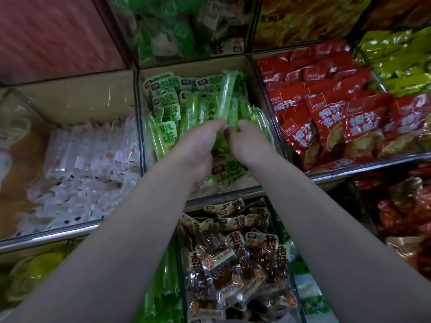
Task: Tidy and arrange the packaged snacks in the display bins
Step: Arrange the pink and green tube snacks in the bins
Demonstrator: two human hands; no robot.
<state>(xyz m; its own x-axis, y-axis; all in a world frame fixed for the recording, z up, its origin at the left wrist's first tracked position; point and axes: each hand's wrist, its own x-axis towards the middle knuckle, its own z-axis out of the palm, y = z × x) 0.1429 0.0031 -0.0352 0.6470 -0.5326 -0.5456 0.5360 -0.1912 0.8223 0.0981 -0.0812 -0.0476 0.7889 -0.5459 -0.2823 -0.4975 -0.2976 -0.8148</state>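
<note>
Both my hands reach into the middle display bin (261,89), which holds several green snack packets (166,106). My left hand (198,148) and my right hand (247,141) meet at the lower end of a bunch of long green packets (227,96) that stands upright between them. The fingers of both hands curl round the bunch. Most fingertips are hidden behind the hands. More green packets (229,169) with dark print lie flat below my wrists.
Left bin holds several white clear packets (91,173). Right bin holds red packets (338,122), with yellow-green packets (401,64) beyond. Below, a bin of brown snack packets (235,259). Metal rails (46,236) edge each shelf level. An upper bin has more green packets (175,31).
</note>
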